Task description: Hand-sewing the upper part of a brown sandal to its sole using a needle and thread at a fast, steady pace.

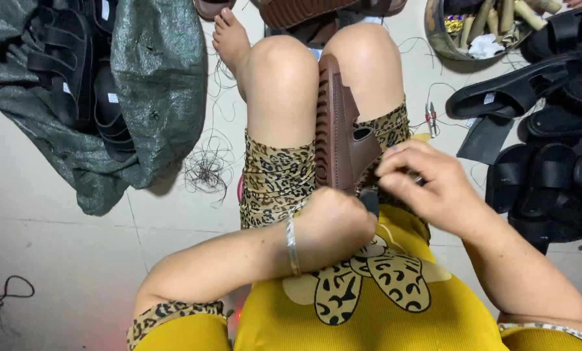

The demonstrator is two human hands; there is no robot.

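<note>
A brown sandal (pixel 338 133) is being held upright between the knees of a seated person, its ribbed sole turned towards the left knee and its strap facing the right thigh. The lower end of the sandal is being gripped by the left hand (pixel 333 224), which is curled into a tight fist around it — the knuckles are turned upward and the fingers are tucked out of view beneath. A silver bangle (pixel 292 244) is being worn at the left wrist, and the forearm is being brought in from the lower left across the yellow top.

The right hand (pixel 427 185) is being held just beside the sandal's strap, the wrist bent and the fingers drawn together in a pinch. Something small and pale is being pinched at the fingertips, but what it is cannot be told. The two hands are being kept close together, nearly touching, over the lap.

A heap of black sandals (pixel 551 175) is lying on the floor to the right, and a green woven sack (pixel 154 78) with more dark footwear is lying to the left. Loose dark thread (pixel 206 169) is scattered on the floor beside the left leg — a round basket (pixel 437 36) of rolled items is standing at the top right.
</note>
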